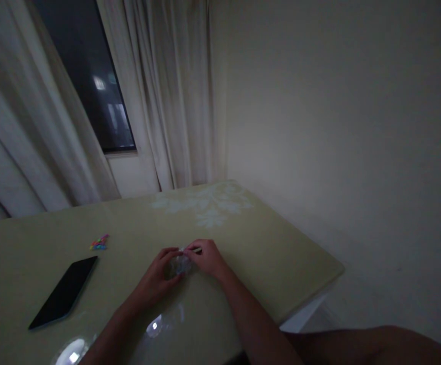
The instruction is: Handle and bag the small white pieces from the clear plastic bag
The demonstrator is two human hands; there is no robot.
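Note:
A small, clear, shiny plastic piece (180, 263) lies between my two hands over the table; it looks like a crinkled bag, though its exact kind is hard to make out. My left hand (163, 271) curls around its left side, fingertips at the upper edge and thumb at the lower. With bent fingers, my right hand (204, 256) pinches the top right edge of the plastic, near the left fingertips. Whatever lies inside the plastic is too small and dim to tell.
On the pale table (289, 263), a dark tablet (64, 294) lies to the left. Beyond it sits a little pile of brightly coloured small pieces (99, 243). A round, shiny clear object (71, 352) is near my left forearm. Curtains (178, 101) and a wall border the table.

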